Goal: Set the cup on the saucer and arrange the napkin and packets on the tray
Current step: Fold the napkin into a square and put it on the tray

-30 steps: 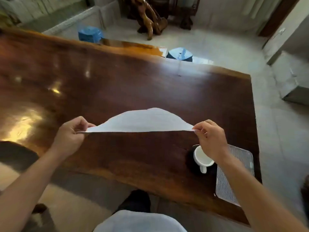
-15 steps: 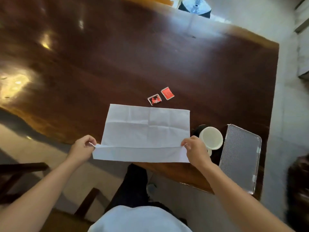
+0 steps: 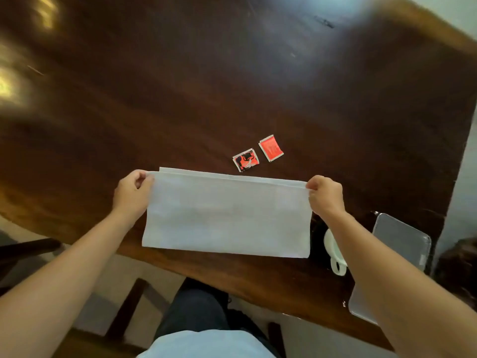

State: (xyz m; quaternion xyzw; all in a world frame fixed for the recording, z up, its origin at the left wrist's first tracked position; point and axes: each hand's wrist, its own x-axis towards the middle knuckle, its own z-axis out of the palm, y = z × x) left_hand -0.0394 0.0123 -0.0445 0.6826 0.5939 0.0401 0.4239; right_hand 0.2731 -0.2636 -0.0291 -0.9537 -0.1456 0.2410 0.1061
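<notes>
A white napkin (image 3: 227, 215) lies folded in half on the dark wooden table (image 3: 232, 86), its two far edges almost meeting. My left hand (image 3: 133, 193) pinches the far left corner and my right hand (image 3: 326, 195) pinches the far right corner. Two small red packets (image 3: 258, 154) lie on the table just beyond the napkin. A white cup (image 3: 334, 250) sits on a dark saucer (image 3: 318, 236) to the right, partly hidden by my right forearm. The silver tray (image 3: 402, 244) lies at the table's right end.
The table's near edge runs just below the napkin. A dark wooden chair (image 3: 124, 306) stands under it beside my legs. The tray's near end hangs close to the table edge. Pale floor shows past the table's right side.
Both hands have carried the napkin's near edge up and over to the far edge, folding the sheet in half. The camera has tilted further down.
</notes>
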